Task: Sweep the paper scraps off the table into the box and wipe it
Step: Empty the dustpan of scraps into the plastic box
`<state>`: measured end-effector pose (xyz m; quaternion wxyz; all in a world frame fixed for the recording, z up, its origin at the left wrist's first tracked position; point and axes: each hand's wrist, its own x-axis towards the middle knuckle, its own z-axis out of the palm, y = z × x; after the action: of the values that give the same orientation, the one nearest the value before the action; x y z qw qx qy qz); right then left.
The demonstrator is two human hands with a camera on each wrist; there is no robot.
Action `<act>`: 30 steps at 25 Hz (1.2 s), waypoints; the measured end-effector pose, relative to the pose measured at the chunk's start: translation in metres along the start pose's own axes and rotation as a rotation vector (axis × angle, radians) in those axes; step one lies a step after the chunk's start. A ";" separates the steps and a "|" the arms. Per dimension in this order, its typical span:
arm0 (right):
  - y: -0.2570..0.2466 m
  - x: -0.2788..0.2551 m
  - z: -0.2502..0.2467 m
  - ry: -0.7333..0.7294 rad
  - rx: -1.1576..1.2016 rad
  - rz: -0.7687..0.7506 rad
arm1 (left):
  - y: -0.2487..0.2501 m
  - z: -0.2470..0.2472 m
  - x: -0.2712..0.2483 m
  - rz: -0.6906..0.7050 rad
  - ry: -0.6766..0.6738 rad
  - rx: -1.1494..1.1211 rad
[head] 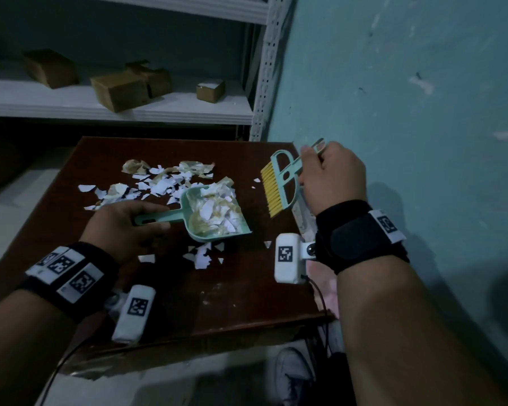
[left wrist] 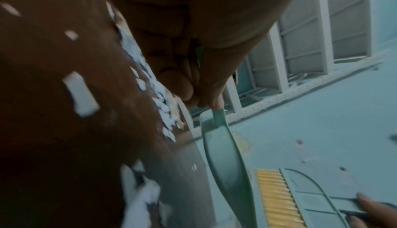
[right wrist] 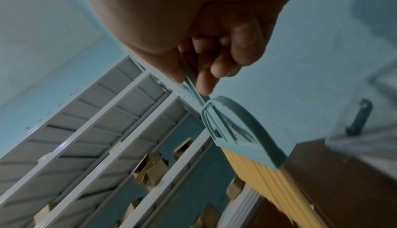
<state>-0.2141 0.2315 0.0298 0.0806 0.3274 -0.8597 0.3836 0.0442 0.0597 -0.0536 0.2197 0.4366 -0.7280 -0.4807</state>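
White and tan paper scraps (head: 159,183) lie heaped at the far middle of the dark brown table (head: 206,297); a few more scraps (head: 201,254) sit nearer me. My left hand (head: 123,227) grips the handle of a mint green dustpan (head: 217,213) that holds several scraps, its mouth facing right. In the left wrist view the dustpan (left wrist: 223,160) is seen edge-on. My right hand (head: 329,177) grips the handle of a mint brush with yellow bristles (head: 272,191), held just right of the pan near the table's right edge. The brush (right wrist: 240,140) hangs from my fingers (right wrist: 201,80).
A teal wall (head: 408,112) runs close along the table's right side. White metal shelving (head: 129,109) with several small cardboard boxes (head: 118,89) stands behind the table. A shoe (head: 294,373) shows on the floor below the table's near right corner.
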 end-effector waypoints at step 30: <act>0.094 0.034 -0.043 -0.041 -0.070 0.215 | 0.155 0.128 0.041 0.397 -0.177 0.564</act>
<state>-0.3038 0.2913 0.0151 0.0325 0.2379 -0.9042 0.3532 -0.1377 0.1143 0.0240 0.1155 0.2867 -0.9190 -0.2447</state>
